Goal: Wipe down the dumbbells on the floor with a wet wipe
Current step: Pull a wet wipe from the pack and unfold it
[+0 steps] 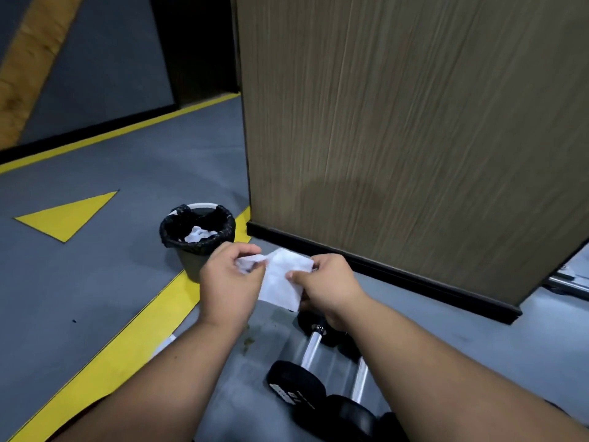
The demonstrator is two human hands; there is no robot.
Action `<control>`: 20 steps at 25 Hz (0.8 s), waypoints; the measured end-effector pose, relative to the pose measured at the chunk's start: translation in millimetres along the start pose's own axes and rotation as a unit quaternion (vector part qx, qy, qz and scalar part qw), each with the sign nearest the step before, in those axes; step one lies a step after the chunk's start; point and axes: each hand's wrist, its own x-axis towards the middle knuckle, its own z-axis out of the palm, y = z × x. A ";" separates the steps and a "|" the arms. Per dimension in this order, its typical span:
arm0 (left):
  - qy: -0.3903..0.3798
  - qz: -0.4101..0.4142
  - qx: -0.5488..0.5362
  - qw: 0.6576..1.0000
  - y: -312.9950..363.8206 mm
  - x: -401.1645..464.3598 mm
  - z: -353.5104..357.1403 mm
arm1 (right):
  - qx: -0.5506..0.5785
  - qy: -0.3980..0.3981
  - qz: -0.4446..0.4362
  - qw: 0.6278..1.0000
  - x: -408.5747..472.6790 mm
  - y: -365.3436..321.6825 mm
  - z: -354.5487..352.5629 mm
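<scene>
You've got the thin white wet wipe (282, 279) up in the air between both hands, well above the floor. Your left hand (228, 282) pinches its crumpled left corner at nine o'clock of the sheet; your right hand (328, 287) pinches the right edge at three o'clock, thumb on top. It looks like you're spreading it open, so pull the two edges apart gently and evenly: a thin wet sheet will likely tear or bunch if you yank one side.

Below your wrists, at six o'clock from the wipe, lie the black rubber-headed dumbbells with chrome handles (310, 349), two side by side on the grey floor (95, 282), partly hidden by your right forearm. Once the sheet is flat, fold it over your fingers so a broad face meets the metal, and I'd start with the handles.

The small black-lined waste bin (197, 231) sits at eleven o'clock from your hands, with white crumpled tissue already inside, just beside the wood-grain panel (414, 122). Handy for later.
</scene>
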 end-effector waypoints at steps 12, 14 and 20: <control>0.007 -0.040 -0.013 0.999 1.2 1.4 -30.3 | 0.175 -0.144 -0.030 0.974 -11.7 -22.6 56.2; -0.053 -0.048 -0.016 0.997 -2.1 2.7 -34.5 | 0.173 -0.149 -0.041 0.973 -14.2 -24.9 60.2; -0.151 -0.062 -0.098 0.982 -11.1 9.5 -40.8 | 0.130 -0.016 -0.048 0.990 -2.3 -23.2 59.0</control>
